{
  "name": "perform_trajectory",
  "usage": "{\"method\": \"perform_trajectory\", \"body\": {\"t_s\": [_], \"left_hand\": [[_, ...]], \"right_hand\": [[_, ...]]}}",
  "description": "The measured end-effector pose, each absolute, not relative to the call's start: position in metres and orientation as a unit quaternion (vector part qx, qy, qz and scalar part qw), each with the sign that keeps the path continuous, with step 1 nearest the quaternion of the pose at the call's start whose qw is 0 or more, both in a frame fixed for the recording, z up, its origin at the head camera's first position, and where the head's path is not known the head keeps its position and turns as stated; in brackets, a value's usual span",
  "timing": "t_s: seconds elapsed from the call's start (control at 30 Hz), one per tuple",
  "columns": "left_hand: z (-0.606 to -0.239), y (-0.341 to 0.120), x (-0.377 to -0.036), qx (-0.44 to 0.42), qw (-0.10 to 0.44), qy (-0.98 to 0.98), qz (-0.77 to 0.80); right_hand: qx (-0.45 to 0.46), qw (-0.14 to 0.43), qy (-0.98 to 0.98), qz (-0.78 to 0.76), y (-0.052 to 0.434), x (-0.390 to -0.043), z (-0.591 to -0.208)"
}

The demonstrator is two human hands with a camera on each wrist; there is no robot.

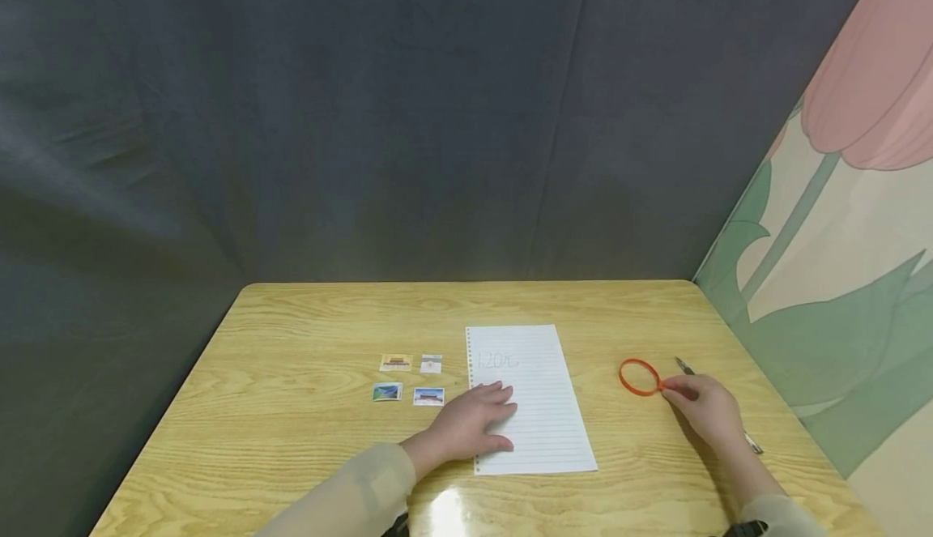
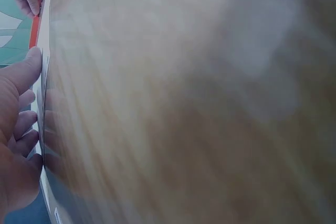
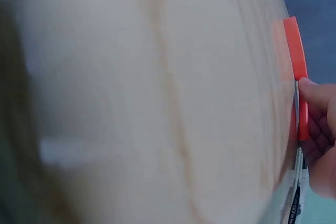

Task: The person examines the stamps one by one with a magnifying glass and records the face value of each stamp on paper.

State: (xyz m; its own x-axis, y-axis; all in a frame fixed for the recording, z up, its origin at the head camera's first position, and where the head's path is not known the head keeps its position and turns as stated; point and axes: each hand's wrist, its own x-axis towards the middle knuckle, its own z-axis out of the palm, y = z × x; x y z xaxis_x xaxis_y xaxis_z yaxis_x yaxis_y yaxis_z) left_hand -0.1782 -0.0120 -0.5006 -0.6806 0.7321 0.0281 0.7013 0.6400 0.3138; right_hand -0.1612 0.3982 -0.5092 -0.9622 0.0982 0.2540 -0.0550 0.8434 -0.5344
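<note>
My left hand (image 1: 472, 424) rests on a lined sheet of paper (image 1: 539, 407), fingers spread and pointing right. Handwriting that looks like "1.20" and a character stands near the top of the sheet. To the right, my right hand (image 1: 709, 412) pinches the short handle of a red magnifying glass (image 3: 295, 48) between thumb and fingers. The round frame lies flat, close over the table, left of the fingertips. A pen (image 1: 752, 443) passes beneath the right hand, its middle hidden. Left of the paper lie several postage stamps, among them a yellow stamp (image 1: 397, 363) and a blue-green stamp (image 1: 387, 392).
The wood-grain table (image 1: 306, 440) ends at a dark curtain (image 1: 408, 132) along the back. A wall covering with a tulip print (image 1: 838, 294) stands on the right side.
</note>
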Motion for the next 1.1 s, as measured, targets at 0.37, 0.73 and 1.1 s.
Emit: {"method": "perform_trajectory", "body": {"t_s": [0.37, 0.73, 1.1], "left_hand": [[-0.502, -0.012, -0.179, 0.398, 0.047, 0.904, 0.150], [-0.504, -0.012, -0.179, 0.404, 0.044, 0.902, 0.148], [-0.503, -0.013, -0.179, 0.404, 0.041, 0.902, 0.146]], "right_hand": [[-0.075, 0.136, -0.932, 0.328, 0.414, -0.165, -0.497], [-0.092, 0.095, -0.936, 0.326, 0.435, -0.167, -0.495], [-0.085, 0.027, -0.938, 0.336, 0.449, -0.171, -0.501]]}}
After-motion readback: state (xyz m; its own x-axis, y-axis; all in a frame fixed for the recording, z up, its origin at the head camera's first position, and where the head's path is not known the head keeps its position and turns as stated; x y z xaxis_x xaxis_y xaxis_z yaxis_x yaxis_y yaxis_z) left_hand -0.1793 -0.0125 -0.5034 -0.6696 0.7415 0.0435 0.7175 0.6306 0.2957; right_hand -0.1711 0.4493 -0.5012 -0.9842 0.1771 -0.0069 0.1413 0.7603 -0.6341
